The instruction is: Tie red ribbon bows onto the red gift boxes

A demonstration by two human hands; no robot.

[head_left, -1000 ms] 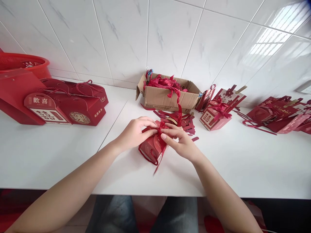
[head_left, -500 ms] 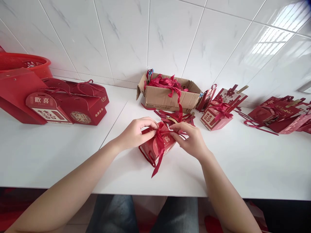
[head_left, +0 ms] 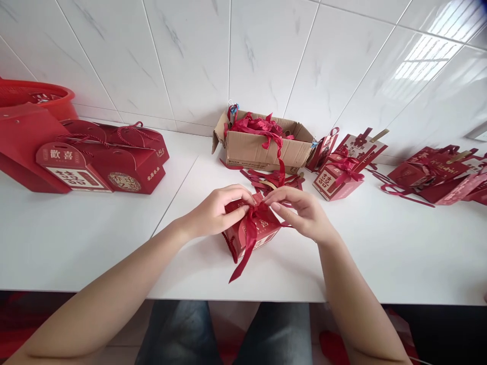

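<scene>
A small red gift box [head_left: 243, 230] with gold and white print sits on the white table in front of me. A dark red ribbon [head_left: 249, 241] is looped at its top, one tail hanging over the near side. My left hand [head_left: 228, 210] pinches the ribbon at the knot from the left. From the right, my right hand [head_left: 299, 210] has its thumb and fingertips closed at the same knot, on the ribbon's loop. Its fingers partly cover the loop. A twisted red cord shows at the box's lower left.
Behind the box stands a cardboard carton [head_left: 266, 147] full of red ribbons, with loose strips [head_left: 266, 178] before it. A ribbon-tied box [head_left: 338, 177] stands right of it. Larger red boxes [head_left: 114, 162] and a red basket [head_left: 57, 101] are on the left; more boxes [head_left: 433, 170] lie far right.
My right hand has moved left, in to the knot, and its fingers are nearer my left hand. The box has turned slightly and the hanging ribbon tail has swung left.
</scene>
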